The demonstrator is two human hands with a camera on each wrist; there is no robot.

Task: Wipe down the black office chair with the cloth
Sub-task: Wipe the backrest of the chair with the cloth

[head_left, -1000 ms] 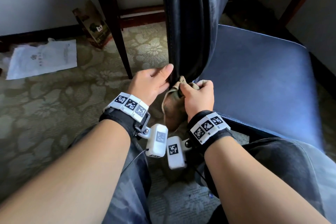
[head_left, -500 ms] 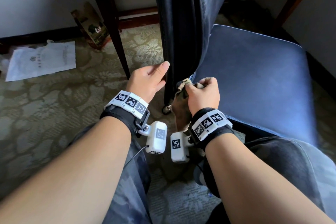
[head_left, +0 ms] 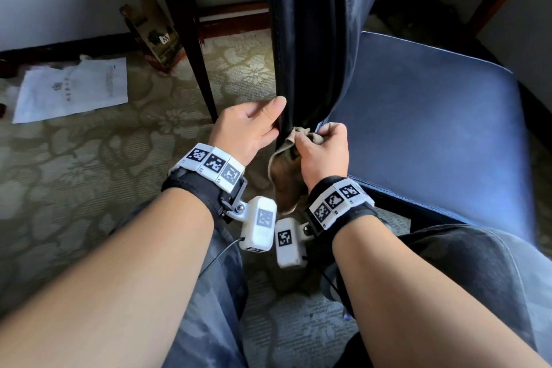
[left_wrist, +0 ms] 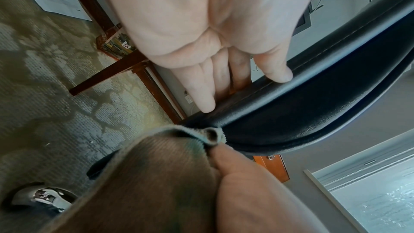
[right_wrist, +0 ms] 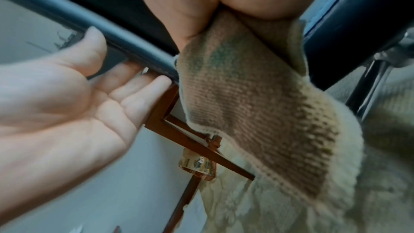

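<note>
Hands are both at the lower edge of the black office chair's backrest point(head_left: 301, 39). Left hand point(head_left: 248, 131) has straight fingers laid against the backrest's outer edge, thumb tip on the stitched seam; palm faces up in the right wrist view point(right_wrist: 74, 105). In the left wrist view the fingers point(left_wrist: 201, 84) run along the piping, touching it, not wrapped round it point(left_wrist: 313, 105).

Right hand point(head_left: 324, 152) is fisted around the cloth point(head_left: 286, 176), a tan-brown ribbed knit with a pale hem. Bunched top of the cloth sits pressed against the bottom corner of the backrest, just where it meets the seat point(head_left: 433, 128). Rest of the cloth hangs loose below the fist toward the carpet point(head_left: 74, 173). Right wrist view shows a greenish stain on the cloth point(right_wrist: 257, 105) near the grip; left wrist view shows a rolled fold of cloth point(left_wrist: 210, 134) butted against the black padding.

Seat pad is to the right of both hands. Person's knees in dark trousers point(head_left: 478, 272) are at the bottom of the head view.

Behind the chair: dark wooden table legs point(head_left: 197, 48), a printed cardboard pack point(head_left: 155, 30) leaning at the wall, a white paper sheet point(head_left: 71, 89) flat on the carpet at far left.
</note>
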